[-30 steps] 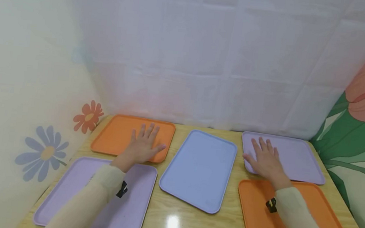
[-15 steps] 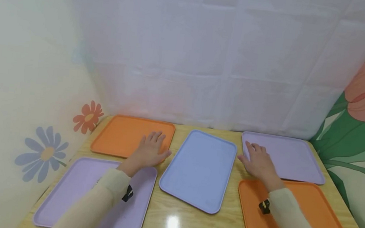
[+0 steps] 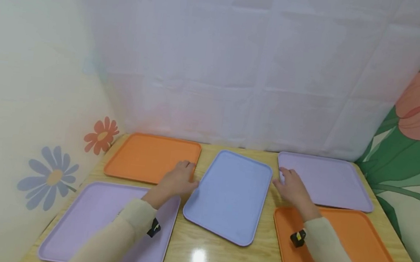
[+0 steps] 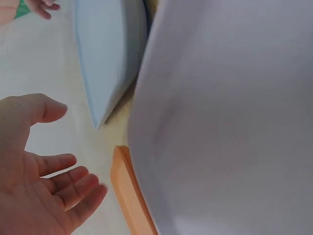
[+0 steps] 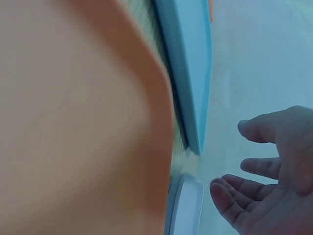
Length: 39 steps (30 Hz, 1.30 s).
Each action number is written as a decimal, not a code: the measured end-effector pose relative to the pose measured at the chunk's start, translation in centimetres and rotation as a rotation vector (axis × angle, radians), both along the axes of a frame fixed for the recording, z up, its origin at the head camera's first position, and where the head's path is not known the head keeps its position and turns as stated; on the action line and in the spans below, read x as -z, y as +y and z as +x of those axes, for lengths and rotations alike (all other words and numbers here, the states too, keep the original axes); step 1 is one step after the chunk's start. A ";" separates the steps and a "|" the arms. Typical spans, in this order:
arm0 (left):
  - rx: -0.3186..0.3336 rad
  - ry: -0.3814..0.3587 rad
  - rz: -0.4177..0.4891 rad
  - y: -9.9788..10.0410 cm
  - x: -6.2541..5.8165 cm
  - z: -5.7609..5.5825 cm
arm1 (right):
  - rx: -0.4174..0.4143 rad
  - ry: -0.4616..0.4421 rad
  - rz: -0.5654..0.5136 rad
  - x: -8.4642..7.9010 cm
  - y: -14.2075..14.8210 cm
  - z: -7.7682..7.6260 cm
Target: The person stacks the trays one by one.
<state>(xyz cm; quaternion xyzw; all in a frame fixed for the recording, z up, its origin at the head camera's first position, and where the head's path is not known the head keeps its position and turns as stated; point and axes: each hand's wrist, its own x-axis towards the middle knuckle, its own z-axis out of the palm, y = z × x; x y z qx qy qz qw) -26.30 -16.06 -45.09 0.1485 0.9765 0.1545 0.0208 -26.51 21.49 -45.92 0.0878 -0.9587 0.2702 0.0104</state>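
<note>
A blue tray (image 3: 229,195) lies slanted at the middle of the table. My left hand (image 3: 176,181) hovers by its left edge, fingers loosely bent and holding nothing; the thumb overlaps the tray's rim in the head view. On the other side my right hand (image 3: 291,186) is near the right edge, its fingers also loosely bent around nothing. In the left wrist view the left hand (image 4: 49,171) shows an empty palm, thumb apart from the fingers. The right wrist view shows the right hand (image 5: 274,171) likewise empty, with the blue tray (image 5: 188,63) beyond.
An orange tray (image 3: 145,157) and a purple tray (image 3: 85,216) lie on the left. To the right are a purple tray (image 3: 337,183) at the back and an orange tray (image 3: 370,254) in front. A pale cloth (image 3: 217,63) hangs behind the wooden table (image 3: 212,259).
Both hands have come inward and slightly nearer toward the blue tray. Their fingers, spread out before, are now more bent. The trays have stayed in place.
</note>
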 end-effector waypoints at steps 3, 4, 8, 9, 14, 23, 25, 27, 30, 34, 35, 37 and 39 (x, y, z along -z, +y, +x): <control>0.006 -0.028 0.032 0.4 0.0 0.2 | -0.002 -0.044 -0.046 -0.2 -0.5 0.0; 0.009 -0.036 0.040 0.6 0.0 0.3 | -0.002 -0.059 -0.059 -0.2 -0.6 0.0; 0.013 -0.065 0.058 1.1 0.0 0.6 | -0.003 -0.087 -0.071 -0.2 -1.0 0.0; 0.009 -0.071 0.061 1.1 0.0 0.7 | 0.001 -0.090 -0.070 -0.1 -1.1 0.0; 0.003 -0.101 0.081 1.4 0.1 0.8 | 0.031 -0.117 -0.075 0.2 -1.4 -0.1; 0.015 -0.163 0.086 2.2 0.6 0.8 | 0.068 -0.289 -0.059 0.2 -2.5 -0.1; 0.014 -0.167 0.076 2.3 0.7 0.7 | 0.067 -0.310 -0.034 0.2 -2.8 -0.2; 0.015 -0.174 0.059 2.4 0.8 0.7 | 0.067 -0.322 -0.004 0.3 -3.1 -0.2; 0.018 -0.187 0.030 2.5 1.0 0.6 | 0.070 -0.334 0.031 0.3 -3.4 -0.3; 0.019 -0.200 0.002 2.6 1.2 0.5 | 0.090 -0.344 0.029 0.4 -3.5 -0.4; 0.019 -0.200 -0.001 2.6 1.2 0.5 | 0.092 -0.344 0.025 0.4 -3.5 -0.4; 0.010 -0.217 0.010 2.6 1.2 0.5 | 0.100 -0.348 0.007 0.4 -3.5 -0.4; 0.000 -0.237 0.028 2.6 1.2 0.5 | 0.107 -0.359 -0.019 0.5 -3.5 -0.3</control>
